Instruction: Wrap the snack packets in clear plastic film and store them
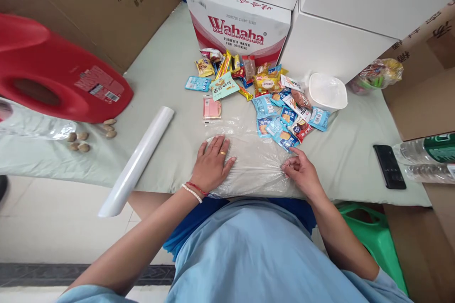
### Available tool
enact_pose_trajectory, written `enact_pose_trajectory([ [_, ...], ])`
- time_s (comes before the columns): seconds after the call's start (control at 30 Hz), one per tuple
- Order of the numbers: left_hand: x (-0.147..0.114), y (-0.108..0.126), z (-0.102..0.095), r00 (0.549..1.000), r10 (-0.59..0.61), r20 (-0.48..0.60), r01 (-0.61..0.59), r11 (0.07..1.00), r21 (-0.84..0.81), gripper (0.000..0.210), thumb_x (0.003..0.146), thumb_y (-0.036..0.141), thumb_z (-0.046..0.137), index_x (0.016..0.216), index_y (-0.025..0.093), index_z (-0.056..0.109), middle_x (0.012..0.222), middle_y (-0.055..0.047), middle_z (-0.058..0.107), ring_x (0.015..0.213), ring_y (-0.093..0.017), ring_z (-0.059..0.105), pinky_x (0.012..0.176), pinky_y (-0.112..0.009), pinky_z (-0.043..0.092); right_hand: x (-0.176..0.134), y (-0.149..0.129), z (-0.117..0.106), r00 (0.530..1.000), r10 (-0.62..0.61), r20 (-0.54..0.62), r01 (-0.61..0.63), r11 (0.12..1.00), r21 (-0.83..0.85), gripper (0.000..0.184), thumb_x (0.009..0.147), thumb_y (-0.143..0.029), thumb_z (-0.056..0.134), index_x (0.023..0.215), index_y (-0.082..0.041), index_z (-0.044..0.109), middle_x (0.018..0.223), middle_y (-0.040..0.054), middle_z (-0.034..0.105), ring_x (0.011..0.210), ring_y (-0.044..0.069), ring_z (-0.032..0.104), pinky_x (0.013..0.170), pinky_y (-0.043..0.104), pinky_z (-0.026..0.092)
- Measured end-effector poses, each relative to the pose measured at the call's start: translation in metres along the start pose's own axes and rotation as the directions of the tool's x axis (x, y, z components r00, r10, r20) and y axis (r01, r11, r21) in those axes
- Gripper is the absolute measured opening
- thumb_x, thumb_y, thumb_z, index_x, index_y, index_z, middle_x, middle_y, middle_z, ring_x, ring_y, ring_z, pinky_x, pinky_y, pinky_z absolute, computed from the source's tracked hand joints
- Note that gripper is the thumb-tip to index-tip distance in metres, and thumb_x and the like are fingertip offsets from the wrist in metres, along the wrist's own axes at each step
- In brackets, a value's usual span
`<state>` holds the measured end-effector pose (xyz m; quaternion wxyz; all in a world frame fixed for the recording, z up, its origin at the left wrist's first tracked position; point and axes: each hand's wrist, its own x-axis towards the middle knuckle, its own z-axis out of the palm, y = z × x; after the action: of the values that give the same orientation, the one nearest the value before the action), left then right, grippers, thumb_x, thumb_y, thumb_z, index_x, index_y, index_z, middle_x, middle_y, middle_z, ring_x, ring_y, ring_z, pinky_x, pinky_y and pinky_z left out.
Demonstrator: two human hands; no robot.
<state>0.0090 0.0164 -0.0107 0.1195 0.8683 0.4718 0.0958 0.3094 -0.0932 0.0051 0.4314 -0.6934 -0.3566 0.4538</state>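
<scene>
A clear plastic bag (254,163) lies flat on the cloth-covered table, close to its front edge. My left hand (213,161) rests palm down on the bag's left part, fingers stretched out. At the right edge, my right hand (301,170) pinches the plastic, and creases run from that pinch across the bag. Just beyond the bag are wrapped snacks: a pink packet (212,108), a pale green packet (224,86), yellow packets (267,83) and several blue biscuit packets (284,135). Part of the bag is hidden under my left hand.
At the left lie a white roll (137,161), a large red jug (64,75) and several brown, stone-like pieces (83,136). Behind the snacks stands a Wahaba-style printed water carton (238,28). A white tub (327,92), a black phone (389,166) and plastic bottles (426,150) are at the right.
</scene>
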Motion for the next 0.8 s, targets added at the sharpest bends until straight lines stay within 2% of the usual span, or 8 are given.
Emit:
enact_pose_trajectory([
  [0.1, 0.003, -0.003, 0.000, 0.999, -0.036, -0.021, 0.037, 0.999, 0.020, 0.063, 0.107, 0.047, 0.033, 0.161, 0.015, 0.042, 0.170, -0.018, 0.036, 0.157, -0.035, 0.035, 0.128, -0.062, 0.018, -0.004, 0.002, -0.023, 0.999, 0.035, 0.033, -0.035, 0.999, -0.005, 0.057, 0.072, -0.050, 0.083, 0.119, -0.025, 0.062, 0.079, -0.0013, 0.065, 0.065, 0.019, 0.066, 0.057, 0.034, 0.056],
  [0.17, 0.003, -0.005, 0.000, 0.998, -0.045, -0.032, 0.046, 0.998, 0.040, 0.063, 0.107, 0.047, 0.035, 0.162, 0.017, 0.040, 0.170, -0.018, 0.035, 0.157, -0.035, 0.035, 0.128, -0.063, 0.016, -0.005, -0.002, -0.039, 0.999, 0.030, 0.017, -0.027, 0.987, -0.157, 0.048, 0.073, -0.053, 0.081, 0.110, -0.024, 0.068, 0.077, 0.0011, 0.067, 0.063, 0.021, 0.065, 0.056, 0.035, 0.054],
  [0.3, 0.003, -0.009, -0.001, 1.000, -0.021, -0.021, 0.022, 0.998, 0.063, 0.065, 0.107, 0.050, 0.037, 0.162, 0.017, 0.039, 0.171, -0.017, 0.033, 0.159, -0.034, 0.033, 0.128, -0.064, 0.014, -0.008, -0.024, -0.044, 0.954, -0.281, -0.105, 0.187, 0.832, -0.522, 0.030, 0.090, -0.050, 0.069, 0.109, -0.028, 0.074, 0.097, 0.0089, 0.073, 0.077, 0.025, 0.069, 0.071, 0.044, 0.059],
  [0.43, 0.007, -0.015, -0.002, 1.000, -0.003, -0.012, 0.004, 0.998, 0.063, 0.062, 0.107, 0.049, 0.036, 0.163, 0.021, 0.039, 0.171, -0.014, 0.034, 0.159, -0.033, 0.033, 0.129, -0.066, 0.010, 0.007, -0.043, -0.015, 0.813, -0.520, 0.262, 0.567, 0.608, -0.555, 0.026, 0.100, -0.039, 0.059, 0.118, -0.030, 0.075, 0.123, 0.0115, 0.073, 0.112, 0.030, 0.068, 0.095, 0.049, 0.057],
  [0.5, 0.009, -0.019, -0.003, 1.000, 0.000, -0.015, 0.001, 0.998, 0.060, 0.061, 0.108, 0.048, 0.035, 0.163, 0.022, 0.038, 0.171, -0.013, 0.033, 0.158, -0.032, 0.034, 0.129, -0.067, 0.008, 0.026, -0.050, -0.003, 0.755, -0.451, 0.477, 0.656, 0.524, -0.543, 0.023, 0.099, -0.035, 0.060, 0.110, -0.027, 0.078, 0.121, 0.0108, 0.075, 0.112, 0.031, 0.068, 0.095, 0.048, 0.056],
  [0.57, 0.011, -0.021, -0.003, 1.000, -0.002, -0.018, 0.003, 0.998, 0.064, 0.062, 0.108, 0.047, 0.035, 0.164, 0.022, 0.036, 0.172, -0.013, 0.033, 0.159, -0.032, 0.033, 0.129, -0.067, 0.007, 0.055, -0.062, 0.004, 0.751, -0.373, 0.545, 0.658, 0.495, -0.568, 0.023, 0.100, -0.031, 0.056, 0.102, -0.025, 0.078, 0.110, 0.0089, 0.078, 0.103, 0.029, 0.070, 0.091, 0.044, 0.056],
  [0.63, 0.012, -0.022, -0.003, 1.000, -0.003, -0.014, 0.004, 0.997, 0.076, 0.062, 0.108, 0.046, 0.034, 0.165, 0.022, 0.034, 0.172, -0.013, 0.032, 0.160, -0.031, 0.032, 0.129, -0.067, 0.006, 0.092, -0.080, 0.010, 0.776, -0.422, 0.470, 0.630, 0.464, -0.623, 0.028, 0.102, -0.028, 0.051, 0.108, -0.024, 0.078, 0.107, 0.0083, 0.078, 0.103, 0.028, 0.069, 0.094, 0.044, 0.055],
  [0.8, 0.012, -0.022, -0.003, 1.000, 0.000, 0.014, -0.002, 0.994, 0.113, 0.063, 0.107, 0.047, 0.035, 0.164, 0.021, 0.035, 0.172, -0.014, 0.032, 0.160, -0.031, 0.031, 0.128, -0.069, 0.010, 0.198, -0.137, 0.034, 0.719, -0.662, 0.210, 0.527, 0.323, -0.786, 0.055, 0.096, -0.022, 0.057, 0.149, -0.010, 0.055, 0.151, 0.0191, 0.058, 0.140, 0.036, 0.047, 0.120, 0.054, 0.036],
])
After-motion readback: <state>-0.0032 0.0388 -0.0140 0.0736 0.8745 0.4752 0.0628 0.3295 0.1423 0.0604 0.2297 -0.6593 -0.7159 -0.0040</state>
